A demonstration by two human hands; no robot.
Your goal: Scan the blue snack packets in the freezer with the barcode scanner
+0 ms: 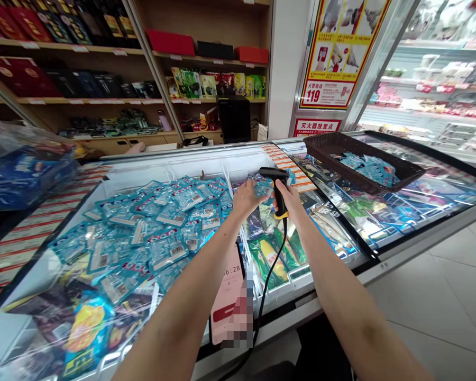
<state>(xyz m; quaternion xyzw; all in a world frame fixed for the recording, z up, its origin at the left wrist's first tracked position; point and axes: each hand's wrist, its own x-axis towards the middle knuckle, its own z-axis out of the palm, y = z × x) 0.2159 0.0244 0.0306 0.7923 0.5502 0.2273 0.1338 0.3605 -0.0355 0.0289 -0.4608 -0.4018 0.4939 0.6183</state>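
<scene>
In my right hand (289, 201) is a black and yellow barcode scanner (280, 198), gripped by its handle with its head pointing left. My left hand (246, 200) is closed on a small blue packet (264, 187), held just beside the scanner. Both hands are above the open freezer, near its wire divider. A large heap of similar blue packets (170, 211), many with barcodes showing, lies in the left compartment. The scanner's black cable (270, 270) runs down toward me, past a phone (228, 296) on the freezer's front edge.
On the right freezer lid stands a brown woven basket (333, 148) with several blue packets inside. Bags of frozen food (275, 254) fill the compartment below my hands. Wooden shelves (158, 100) stand behind, and a lit display fridge (440, 95) is at the right.
</scene>
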